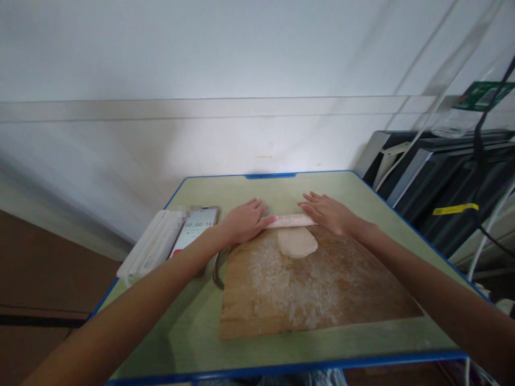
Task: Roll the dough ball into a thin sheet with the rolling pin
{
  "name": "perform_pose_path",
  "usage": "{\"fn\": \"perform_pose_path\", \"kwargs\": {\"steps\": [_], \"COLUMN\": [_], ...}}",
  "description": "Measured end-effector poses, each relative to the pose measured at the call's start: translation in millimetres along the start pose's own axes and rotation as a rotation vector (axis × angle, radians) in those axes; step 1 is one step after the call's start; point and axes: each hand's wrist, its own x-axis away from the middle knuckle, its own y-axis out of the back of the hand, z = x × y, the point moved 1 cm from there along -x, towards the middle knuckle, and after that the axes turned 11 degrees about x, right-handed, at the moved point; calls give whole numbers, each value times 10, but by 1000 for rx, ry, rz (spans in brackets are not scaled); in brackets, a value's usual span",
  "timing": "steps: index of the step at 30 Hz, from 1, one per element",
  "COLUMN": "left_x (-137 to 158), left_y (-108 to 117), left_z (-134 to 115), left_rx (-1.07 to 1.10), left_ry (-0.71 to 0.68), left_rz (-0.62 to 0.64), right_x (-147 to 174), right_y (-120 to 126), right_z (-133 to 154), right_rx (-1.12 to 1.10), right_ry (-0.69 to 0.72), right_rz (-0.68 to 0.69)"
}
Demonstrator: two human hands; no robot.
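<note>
A flour-dusted rolling pin lies crosswise at the far edge of the wooden board. My left hand rests on the pin's left end, palm down, fingers stretched forward. On the right end lies my right hand, also flat with its fingers extended and a little spread. Neither hand wraps round the pin, and both cover its ends. Just on my side of the pin, a flattened round of dough sits on the board. Loose flour is scattered over the board nearer me.
A phone showing a timer lies left of the board, beside a white packet. The board's metal handle sticks out at its left. The table has a blue rim and meets a white wall. Dark panels stand at right.
</note>
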Motion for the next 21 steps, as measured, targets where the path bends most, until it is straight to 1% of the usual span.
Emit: {"fn": "perform_pose_path", "kwargs": {"steps": [4, 10, 14, 18, 21], "left_x": [98, 151, 229, 340, 362], "left_y": [-27, -36, -40, -62, -69], "left_z": [-80, -135, -217, -333, -353], "left_rx": [-30, -38, -27, -14, -22], "left_ry": [26, 52, 62, 56, 62], "left_rz": [-51, -120, -151, -155, -140], "right_x": [122, 230, 290, 374, 411], "right_y": [57, 143, 189, 194, 193], "right_z": [100, 215, 288, 336, 349], "right_rx": [23, 70, 93, 104, 114], "right_ry": [-47, -143, -140, -129, -139], "right_rz": [-19, -29, -43, -64, -75]}}
